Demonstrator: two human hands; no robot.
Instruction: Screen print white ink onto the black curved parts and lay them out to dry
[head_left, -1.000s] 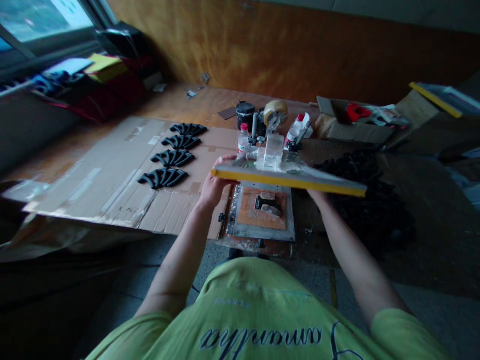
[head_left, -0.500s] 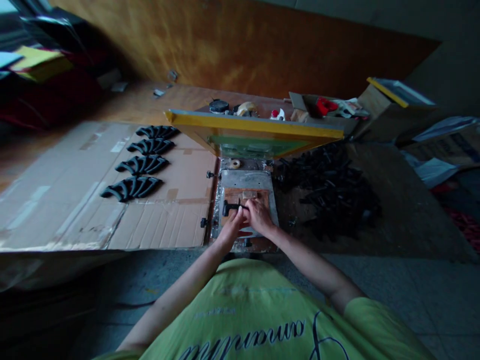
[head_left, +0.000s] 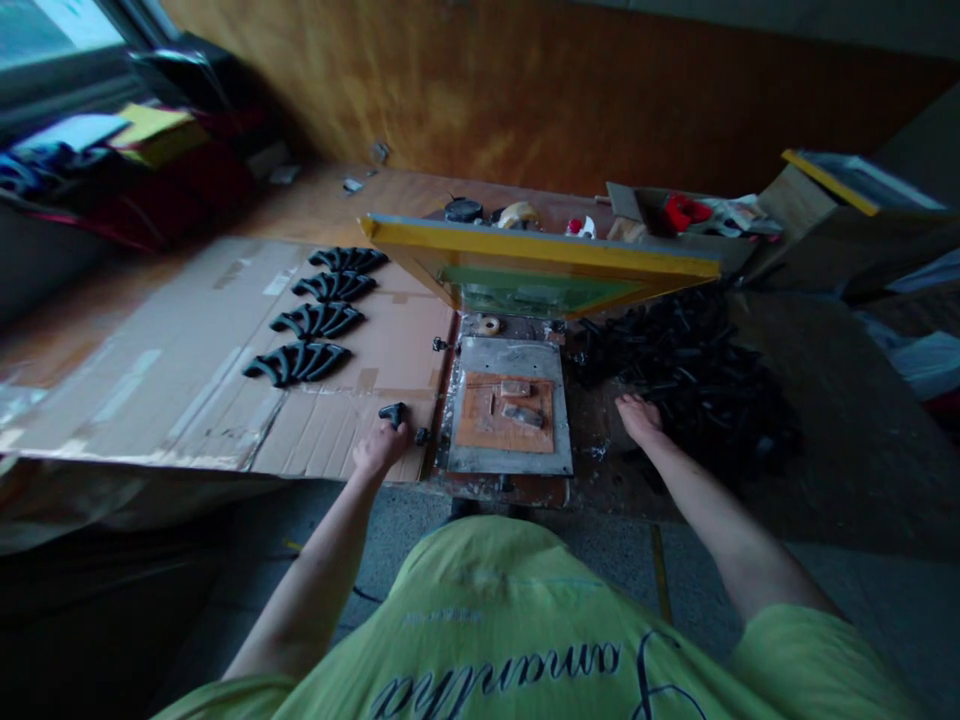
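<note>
My left hand [head_left: 381,448] is closed around a black handle-like piece [head_left: 392,413] with a wider T-shaped head, above the cardboard near the jig. To the left lie several fanned rows of similar black pieces [head_left: 300,362]. My right hand [head_left: 640,416], fingers extended and apparently holding nothing, is at the left edge of a heap of black pieces [head_left: 697,370]. Between my hands sits a metal plate [head_left: 469,462] carrying an orange-brown board [head_left: 480,435] with small raised blocks [head_left: 523,415]. No black piece lies on that board.
A yellow-edged screen frame [head_left: 540,245] stands tilted up behind the plate. Flattened cardboard [head_left: 187,340] covers the left of the table. Black knobs [head_left: 421,436] stick out beside the plate. A roll of tape [head_left: 490,325] and an open box with red items [head_left: 684,212] are farther back.
My hands have parted from over the board. The left carried the black piece left over the cardboard; the right moved right to the heap. The camera view shifted slightly.
</note>
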